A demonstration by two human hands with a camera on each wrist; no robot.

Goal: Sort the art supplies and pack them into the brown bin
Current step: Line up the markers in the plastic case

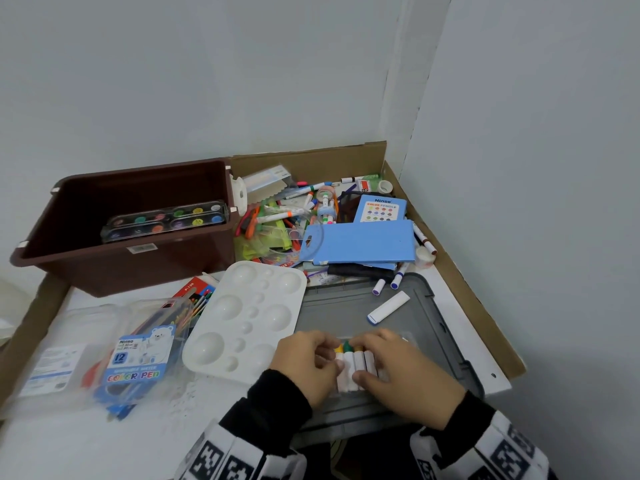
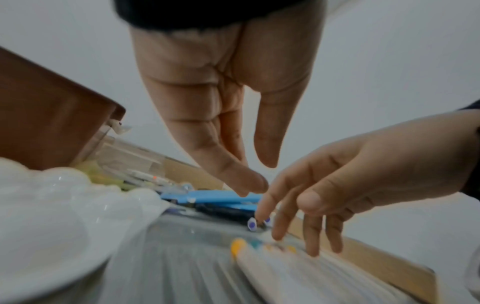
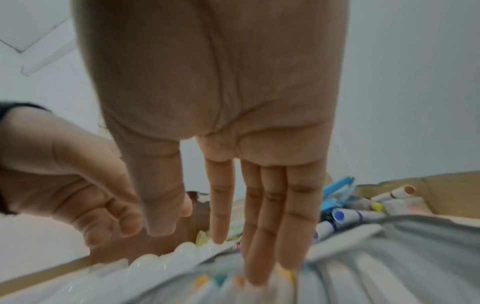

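Early yet: only paint set [image 1: 166, 220] inside bin [image 1: 69, 216], clutter right of bin unsorted, both hands [image 1: 308, 362] [image 1: 405, 372] open-fingered, squaring up markers [image 1: 353, 368] on lid [image 1: 433, 327].

1. The left hand [image 2: 223, 86] hangs from the top edge with straight fingers pointing down.
2. The right hand [image 2: 345, 181] reaches in from the right, fingers spread above a blurred row of white crayons [image 2: 265, 265].
3. They lie on a grey lid [image 2: 182, 257].
4. The brown bin [image 2: 46, 123] stands at left, above a white palette [image 2: 52, 216].
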